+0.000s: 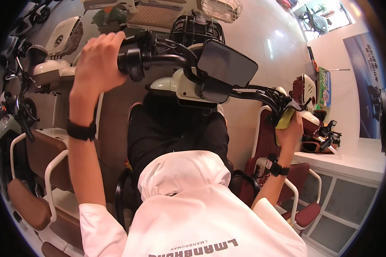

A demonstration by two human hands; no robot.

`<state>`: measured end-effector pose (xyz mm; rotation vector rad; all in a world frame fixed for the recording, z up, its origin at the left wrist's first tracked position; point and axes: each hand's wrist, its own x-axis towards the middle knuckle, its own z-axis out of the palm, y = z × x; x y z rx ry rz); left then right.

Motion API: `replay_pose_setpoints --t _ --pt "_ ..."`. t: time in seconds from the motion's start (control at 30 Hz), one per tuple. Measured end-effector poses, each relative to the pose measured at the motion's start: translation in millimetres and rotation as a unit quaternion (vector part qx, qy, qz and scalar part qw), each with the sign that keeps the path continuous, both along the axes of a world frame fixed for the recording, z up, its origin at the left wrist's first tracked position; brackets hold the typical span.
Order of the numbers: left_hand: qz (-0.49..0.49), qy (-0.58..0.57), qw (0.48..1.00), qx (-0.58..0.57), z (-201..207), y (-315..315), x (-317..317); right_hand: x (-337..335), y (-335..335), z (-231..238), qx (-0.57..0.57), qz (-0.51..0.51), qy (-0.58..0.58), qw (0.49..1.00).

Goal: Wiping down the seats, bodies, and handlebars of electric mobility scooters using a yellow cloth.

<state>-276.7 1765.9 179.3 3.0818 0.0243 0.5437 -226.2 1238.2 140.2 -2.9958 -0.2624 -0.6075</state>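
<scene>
I sit on a cream and black electric scooter (pixel 176 85) and look down over its handlebar. My left hand (pixel 96 64) is closed around the black left grip (pixel 135 55). My right hand (pixel 289 126) presses a yellow-green cloth (pixel 284 119) against the right end of the handlebar (pixel 270 99). A dark rectangular display (pixel 225 64) sits at the handlebar's middle. A black wire basket (pixel 195 30) is mounted in front. Both wrists carry black bands.
Other scooters with brown seats (pixel 38 150) stand close on the left, and a dark red one (pixel 266 145) on the right. A white counter (pixel 351 165) runs along the right wall under a poster. More scooters stand ahead on the pale tiled floor (pixel 261 38).
</scene>
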Motion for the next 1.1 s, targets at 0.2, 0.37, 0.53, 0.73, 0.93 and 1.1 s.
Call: replay_pose_setpoints --t 0.2,0.37,0.53,0.73,0.93,1.1 --pt "-0.098 -0.001 0.993 0.069 20 17 85 -74 26 -26 0.093 -0.06 0.014 0.994" --pt "-0.13 -0.019 0.99 0.053 17 8 89 -73 28 -21 0.088 -0.091 0.019 0.992" --pt "0.058 0.022 0.998 -0.001 5 -13 6 1 -13 -4 -0.052 0.038 0.007 0.998" --pt "0.227 0.042 0.97 -0.073 -23 -58 -92 106 23 43 -0.061 0.192 -0.011 0.98" --pt "0.249 0.042 0.96 -0.121 -26 -65 -99 115 22 47 -0.101 0.213 -0.023 0.972" --pt "0.139 0.078 0.985 -0.072 -5 -31 -61 75 10 23 -0.066 0.125 -0.01 0.99"
